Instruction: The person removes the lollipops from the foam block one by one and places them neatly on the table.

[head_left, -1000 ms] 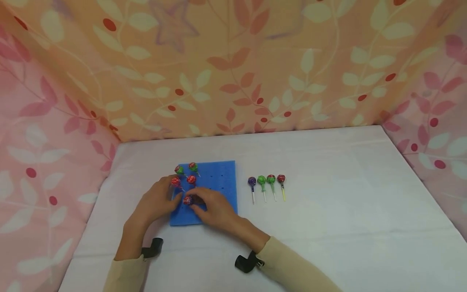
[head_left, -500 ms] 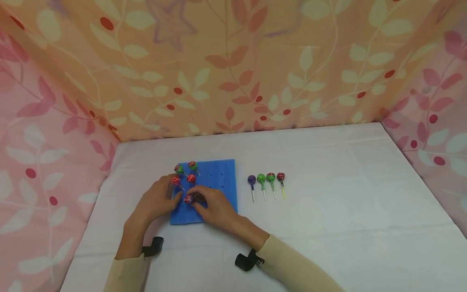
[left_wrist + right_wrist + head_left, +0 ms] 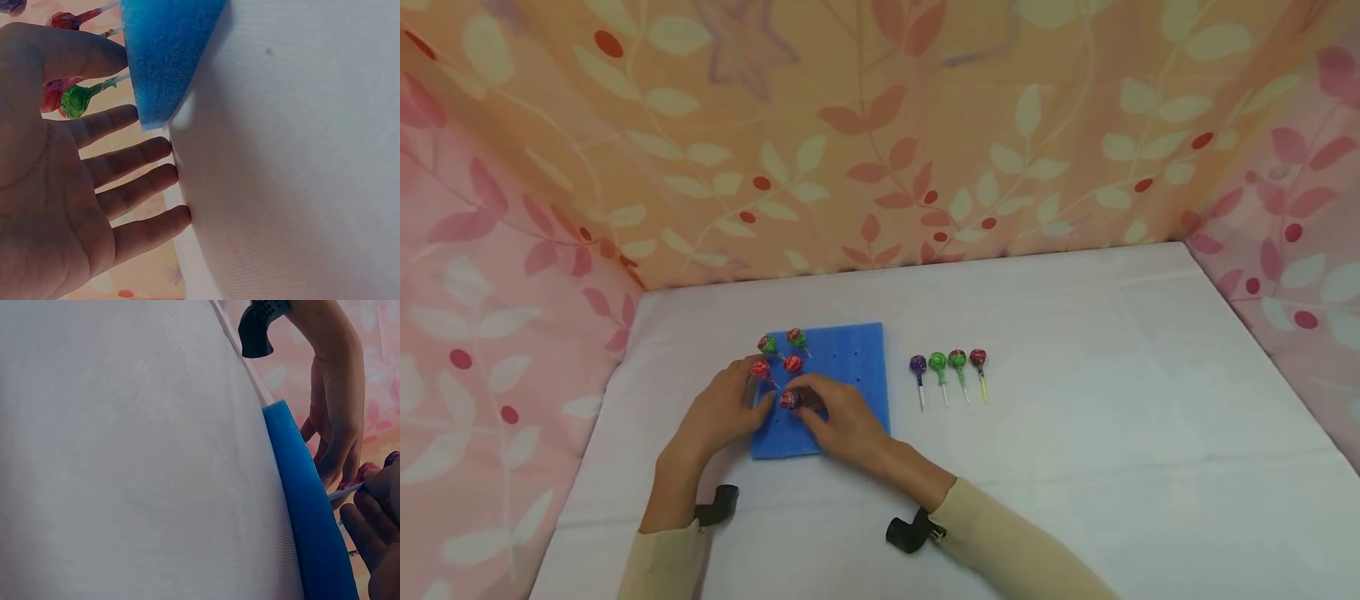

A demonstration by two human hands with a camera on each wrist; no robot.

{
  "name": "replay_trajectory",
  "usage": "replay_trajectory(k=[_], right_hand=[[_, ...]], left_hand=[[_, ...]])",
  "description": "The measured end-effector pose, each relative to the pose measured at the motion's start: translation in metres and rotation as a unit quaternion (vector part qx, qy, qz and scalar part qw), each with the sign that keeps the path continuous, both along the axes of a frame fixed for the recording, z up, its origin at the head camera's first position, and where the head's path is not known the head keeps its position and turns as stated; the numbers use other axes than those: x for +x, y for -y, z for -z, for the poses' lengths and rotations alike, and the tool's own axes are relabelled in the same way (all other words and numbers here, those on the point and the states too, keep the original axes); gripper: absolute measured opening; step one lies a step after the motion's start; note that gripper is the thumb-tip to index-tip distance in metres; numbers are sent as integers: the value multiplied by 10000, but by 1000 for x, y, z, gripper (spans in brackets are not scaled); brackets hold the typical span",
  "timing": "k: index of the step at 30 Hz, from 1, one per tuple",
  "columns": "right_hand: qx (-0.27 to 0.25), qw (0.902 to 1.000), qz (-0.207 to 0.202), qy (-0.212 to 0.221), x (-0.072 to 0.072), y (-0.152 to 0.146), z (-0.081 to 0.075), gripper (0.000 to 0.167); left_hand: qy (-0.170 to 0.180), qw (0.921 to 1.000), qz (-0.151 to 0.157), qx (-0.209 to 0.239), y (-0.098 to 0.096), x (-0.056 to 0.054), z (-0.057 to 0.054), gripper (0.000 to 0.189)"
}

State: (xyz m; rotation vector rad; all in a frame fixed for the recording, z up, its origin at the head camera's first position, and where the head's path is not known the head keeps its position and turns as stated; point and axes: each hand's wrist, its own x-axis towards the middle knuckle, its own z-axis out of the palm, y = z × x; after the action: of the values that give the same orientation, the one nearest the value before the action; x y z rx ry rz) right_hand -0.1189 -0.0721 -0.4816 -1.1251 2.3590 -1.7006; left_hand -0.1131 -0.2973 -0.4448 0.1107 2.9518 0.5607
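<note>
My right hand (image 3: 846,421) pinches a lollipop with a red and purple wrapper (image 3: 789,400) over the blue foam board (image 3: 853,408). In the right wrist view a white stick (image 3: 345,492) runs to the board near these fingers; whether it sits in a hole is unclear. My left hand (image 3: 722,407) rests at the board's left edge, its thumb and index fingertip at the foam and the other fingers spread straight in the left wrist view. Two red-wrapped lollipops (image 3: 793,363) and two red-and-green ones (image 3: 796,337) stand in the board's far left part.
Right of the board, several lollipops lie in a row on the white cloth: a purple one (image 3: 918,364), a green one (image 3: 937,361), a red-and-green one (image 3: 957,358) and a dark red one (image 3: 977,357). Small holes (image 3: 855,353) dot the board. Patterned curtains (image 3: 880,167) enclose the table.
The right hand and its lollipop have shifted slightly toward the far side of the board. The left hand stays at the edge. The head view has tilted a little.
</note>
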Motion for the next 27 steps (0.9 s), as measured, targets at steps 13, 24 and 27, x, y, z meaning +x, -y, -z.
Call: replay_trajectory(k=[13, 24, 27], right_hand=[[-331, 9994, -88, -77, 3, 1, -2, 37], [-126, 9995, 265, 111, 4, -21, -7, 44], [-171, 9991, 397, 6, 4, -26, -10, 40]], left_hand=[[-42, 10000, 41, 35, 2, 1, 0, 67], [57, 9999, 39, 100, -1, -2, 1, 67], [102, 9999, 13, 88, 1, -2, 0, 67]])
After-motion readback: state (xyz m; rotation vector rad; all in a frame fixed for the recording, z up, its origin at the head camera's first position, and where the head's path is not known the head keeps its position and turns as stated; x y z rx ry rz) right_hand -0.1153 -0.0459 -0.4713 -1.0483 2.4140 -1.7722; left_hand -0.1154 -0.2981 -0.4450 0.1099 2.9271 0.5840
